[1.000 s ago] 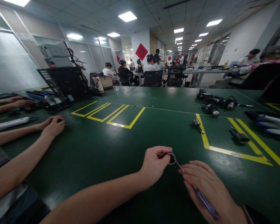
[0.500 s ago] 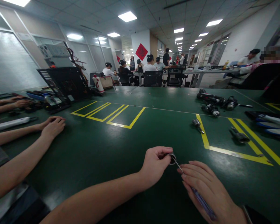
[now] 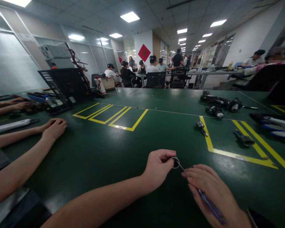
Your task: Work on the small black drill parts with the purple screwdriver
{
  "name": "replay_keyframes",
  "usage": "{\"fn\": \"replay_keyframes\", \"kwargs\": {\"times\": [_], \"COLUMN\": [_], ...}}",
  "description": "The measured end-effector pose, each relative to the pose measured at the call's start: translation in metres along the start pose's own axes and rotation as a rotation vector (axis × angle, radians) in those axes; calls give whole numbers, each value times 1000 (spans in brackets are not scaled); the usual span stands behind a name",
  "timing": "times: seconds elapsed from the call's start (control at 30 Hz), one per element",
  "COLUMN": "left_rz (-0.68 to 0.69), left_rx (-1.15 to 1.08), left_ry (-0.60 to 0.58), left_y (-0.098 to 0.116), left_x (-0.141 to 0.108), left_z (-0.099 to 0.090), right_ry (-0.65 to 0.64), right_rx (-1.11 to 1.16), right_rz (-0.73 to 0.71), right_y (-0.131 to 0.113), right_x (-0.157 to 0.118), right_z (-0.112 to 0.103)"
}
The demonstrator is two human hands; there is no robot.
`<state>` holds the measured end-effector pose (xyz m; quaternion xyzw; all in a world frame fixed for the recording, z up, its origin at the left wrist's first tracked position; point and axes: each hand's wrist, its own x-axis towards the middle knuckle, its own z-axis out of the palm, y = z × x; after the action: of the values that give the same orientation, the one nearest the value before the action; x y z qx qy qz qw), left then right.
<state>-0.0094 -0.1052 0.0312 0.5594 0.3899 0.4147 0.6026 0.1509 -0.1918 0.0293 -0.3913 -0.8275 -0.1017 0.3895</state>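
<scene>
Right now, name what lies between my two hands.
In the head view: a round part in the left hand and the thin shaft of a tool in the right hand.

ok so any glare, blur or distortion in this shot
All in the head view: ceiling light blown out white; dull glare on the table and tape; blue-and-white things at the right edge look stretched and soft; handle in the right hand also lacks crisp detail.
</scene>
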Motion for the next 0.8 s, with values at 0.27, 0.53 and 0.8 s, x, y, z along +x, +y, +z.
{"fn": "replay_keyframes", "kwargs": {"times": [0.27,0.53,0.8], "left_rz": [-7,-74,201], "left_rx": [-17,-42,312], "left_ry": [-17,-102,-148], "left_y": [-1,-3,-11], "left_x": [-2,8,23], "left_z": [0,-8,-19], "right_ry": [-19,-6,-16], "right_rx": [-35,128,380], "right_rz": [-8,99,523], "right_y": [-2,0,11], "right_x": [4,0,13], "right_z": [0,-7,-19]}}
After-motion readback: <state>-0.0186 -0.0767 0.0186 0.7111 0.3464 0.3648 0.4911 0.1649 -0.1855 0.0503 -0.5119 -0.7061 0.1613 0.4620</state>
